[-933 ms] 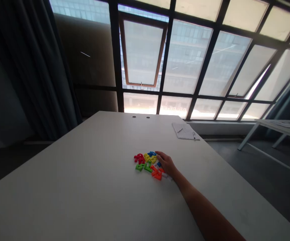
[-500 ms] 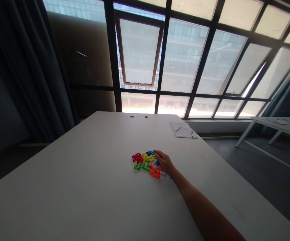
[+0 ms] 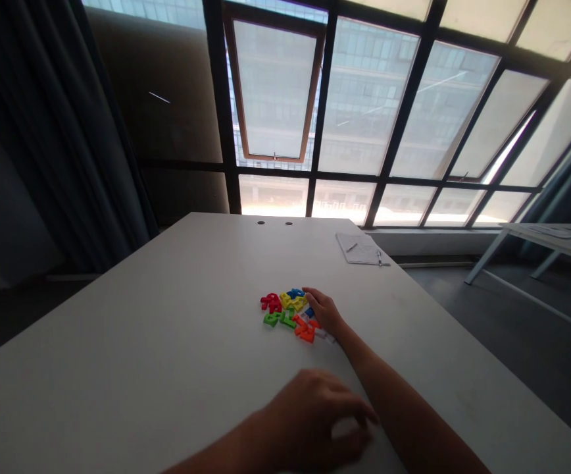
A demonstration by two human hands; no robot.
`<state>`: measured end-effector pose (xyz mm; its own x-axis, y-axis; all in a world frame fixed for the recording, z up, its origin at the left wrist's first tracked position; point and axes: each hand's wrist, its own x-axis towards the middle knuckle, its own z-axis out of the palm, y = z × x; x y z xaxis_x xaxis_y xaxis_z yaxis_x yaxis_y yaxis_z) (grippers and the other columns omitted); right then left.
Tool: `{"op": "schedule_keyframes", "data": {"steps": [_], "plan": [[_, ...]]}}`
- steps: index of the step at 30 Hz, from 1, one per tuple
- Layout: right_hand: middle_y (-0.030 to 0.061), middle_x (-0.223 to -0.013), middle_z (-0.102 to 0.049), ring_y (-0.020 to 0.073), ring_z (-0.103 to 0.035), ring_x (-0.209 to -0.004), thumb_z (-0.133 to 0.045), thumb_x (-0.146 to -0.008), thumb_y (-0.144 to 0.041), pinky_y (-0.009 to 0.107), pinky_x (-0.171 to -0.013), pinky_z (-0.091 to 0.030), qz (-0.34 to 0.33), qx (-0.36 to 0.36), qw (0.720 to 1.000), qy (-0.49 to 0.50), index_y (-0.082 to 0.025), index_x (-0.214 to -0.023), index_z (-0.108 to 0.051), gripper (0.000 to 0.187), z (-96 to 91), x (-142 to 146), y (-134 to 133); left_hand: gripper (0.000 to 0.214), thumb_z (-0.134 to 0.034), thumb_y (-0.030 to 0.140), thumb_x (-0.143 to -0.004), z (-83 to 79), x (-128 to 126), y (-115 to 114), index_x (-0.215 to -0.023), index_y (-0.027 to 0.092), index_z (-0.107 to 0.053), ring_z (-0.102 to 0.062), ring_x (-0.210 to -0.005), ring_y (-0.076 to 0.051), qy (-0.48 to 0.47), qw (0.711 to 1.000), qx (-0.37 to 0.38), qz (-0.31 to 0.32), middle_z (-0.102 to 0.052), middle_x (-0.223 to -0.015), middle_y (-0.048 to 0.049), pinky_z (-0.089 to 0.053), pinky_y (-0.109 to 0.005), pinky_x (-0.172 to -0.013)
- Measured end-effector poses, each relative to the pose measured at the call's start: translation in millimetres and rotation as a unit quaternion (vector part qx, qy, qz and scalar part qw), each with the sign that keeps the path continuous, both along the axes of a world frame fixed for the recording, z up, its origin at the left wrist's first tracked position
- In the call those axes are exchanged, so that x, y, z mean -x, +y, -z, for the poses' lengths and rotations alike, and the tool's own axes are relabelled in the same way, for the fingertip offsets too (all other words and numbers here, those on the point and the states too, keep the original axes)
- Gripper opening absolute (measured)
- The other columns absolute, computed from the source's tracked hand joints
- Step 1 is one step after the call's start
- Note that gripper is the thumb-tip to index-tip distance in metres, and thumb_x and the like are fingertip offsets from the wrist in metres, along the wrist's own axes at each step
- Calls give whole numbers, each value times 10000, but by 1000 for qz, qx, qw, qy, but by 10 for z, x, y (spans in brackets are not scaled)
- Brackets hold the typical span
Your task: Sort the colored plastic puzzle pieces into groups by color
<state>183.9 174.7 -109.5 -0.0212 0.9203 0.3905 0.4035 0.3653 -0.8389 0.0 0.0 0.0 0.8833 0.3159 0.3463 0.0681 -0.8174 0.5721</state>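
Small coloured plastic pieces lie in a loose cluster on the white table (image 3: pixel 191 316): red pieces (image 3: pixel 272 303), yellow pieces (image 3: pixel 293 302), green pieces (image 3: pixel 279 319), orange pieces (image 3: pixel 306 330) and blue pieces (image 3: pixel 295 293). A few whitish pieces (image 3: pixel 325 336) lie by my right wrist. My right hand (image 3: pixel 325 311) rests at the cluster's right edge, fingers reaching round it and loosely apart, with no piece visibly gripped. Nearer to me, my left hand (image 3: pixel 325 418) hangs over the table, blurred by motion. Its fingers curve with a gap at the thumb, and nothing shows in it.
A notepad (image 3: pixel 364 253) with pens on it lies at the table's far right. Two round cable holes are near the far edge. Another table (image 3: pixel 552 240) stands to the right. Large windows (image 3: pixel 275 92) and a dark curtain (image 3: pixel 58 131) border the far side.
My left hand has come into view from the bottom. My right hand stays at the pieces. The whole view has shifted slightly, with the scene sitting a little higher.
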Motion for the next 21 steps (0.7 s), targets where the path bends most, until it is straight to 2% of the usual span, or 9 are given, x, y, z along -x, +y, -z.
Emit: {"op": "schedule_keyframes", "data": {"steps": [1,2,5,9,11,14,17,21], "plan": [[13,-1126,-760,239,-697,-1069,-517,-958,-517,385,-983,-521,10,1,1000,10,-293,-1148,-747,373,11,8,9,278,-523,343,-968,122,-27,175,-1166,272,-705,-703,-931,-203,10,995,-50,-90,-757,-985,-49,-526,-342,-924],[17,-1123,-760,239,-691,-1082,-510,-959,-531,387,-1001,-510,25,2,999,23,-291,-1131,-749,379,26,26,20,237,-566,324,-948,242,-38,345,-1120,260,-716,-689,-996,-224,20,985,-96,-140,-753,-1035,-54,-503,-375,-965],[73,-1173,-740,262,-654,-1153,-474,-966,-560,425,-1068,-457,90,2,994,62,-248,-1110,-739,434,80,153,68,329,-647,351,-897,527,17,769,-1212,258,-672,-602,-1202,-277,24,960,-171,-219,-705,-1236,-63,-433,-455,-1062],[116,-1203,-725,255,-664,-1140,-339,-1011,-543,418,-1021,-493,108,3,987,118,-195,-1169,-699,525,100,352,129,543,-712,509,-808,706,124,1102,-1260,220,-632,-538,-1282,-328,37,931,-199,-304,-621,-1358,-119,-382,-499,-1116],[102,-1230,-717,241,-655,-1160,-351,-1013,-529,402,-1024,-490,99,-23,982,161,-198,-1206,-683,507,73,327,153,726,-698,627,-777,757,109,1184,-1347,190,-585,-460,-1368,-365,53,921,-212,-323,-549,-1449,-155,-305,-537,-1174],[92,-1244,-711,257,-619,-1207,-514,-951,-529,429,-1094,-420,99,-70,976,180,-211,-1174,-706,433,30,88,199,943,-598,773,-779,823,-31,1242,-1508,195,-449,-271,-1495,-394,90,920,-232,-303,-375,-1600,-157,-167,-580,-1226],[103,-1184,-733,273,-628,-1193,-545,-911,-550,460,-1112,-390,113,-41,964,238,-196,-1125,-713,446,40,-192,267,949,-494,811,-823,855,-239,1296,-1574,247,-356,-150,-1541,-373,124,923,-243,-272,-232,-1672,-119,-91,-580,-1239],[106,-1176,-738,273,-628,-1216,-528,-907,-548,466,-1119,-380,109,6,933,342,-184,-1150,-679,463,94,-310,335,931,-454,840,-822,830,-428,1464,-1534,241,-441,-150,-1535,-408,168,917,-219,-289,-245,-1664,-142,-57,-618,-1223]]}}
